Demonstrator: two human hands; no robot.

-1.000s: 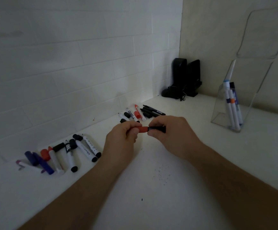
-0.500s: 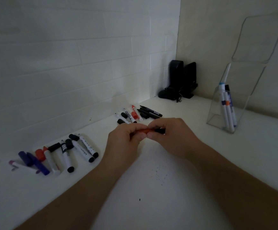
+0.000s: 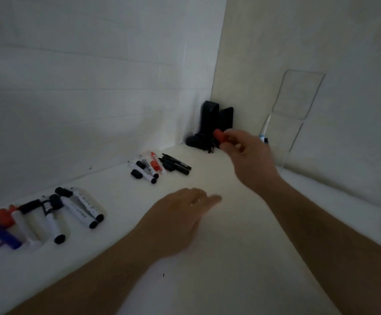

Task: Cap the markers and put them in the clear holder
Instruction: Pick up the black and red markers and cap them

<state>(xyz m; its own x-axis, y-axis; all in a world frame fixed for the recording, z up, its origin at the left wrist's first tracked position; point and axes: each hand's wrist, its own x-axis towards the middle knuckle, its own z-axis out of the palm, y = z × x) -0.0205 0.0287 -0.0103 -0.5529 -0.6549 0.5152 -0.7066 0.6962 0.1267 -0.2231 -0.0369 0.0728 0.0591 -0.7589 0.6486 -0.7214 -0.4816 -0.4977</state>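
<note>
My right hand (image 3: 251, 155) is raised at mid right, shut on a red-capped marker (image 3: 219, 135) whose cap end sticks out to the left. It hovers just left of the clear holder (image 3: 298, 96), which stands against the right wall with a few markers (image 3: 263, 137) in it, mostly hidden behind my hand. My left hand (image 3: 180, 212) hangs low over the white table, fingers loosely spread and holding nothing. Several markers and caps (image 3: 155, 167) lie in a far group. A second group of markers (image 3: 55, 212) lies at the left.
The white table (image 3: 230, 269) ends at a tiled wall on the left and a plain wall on the right. Two black upright objects (image 3: 214, 123) with a cord stand in the corner, just behind the held marker.
The two hands have parted from the joined cap and marker. My right hand has carried the red-capped marker up and right toward the holder, while my left hand has dropped away holding nothing.
</note>
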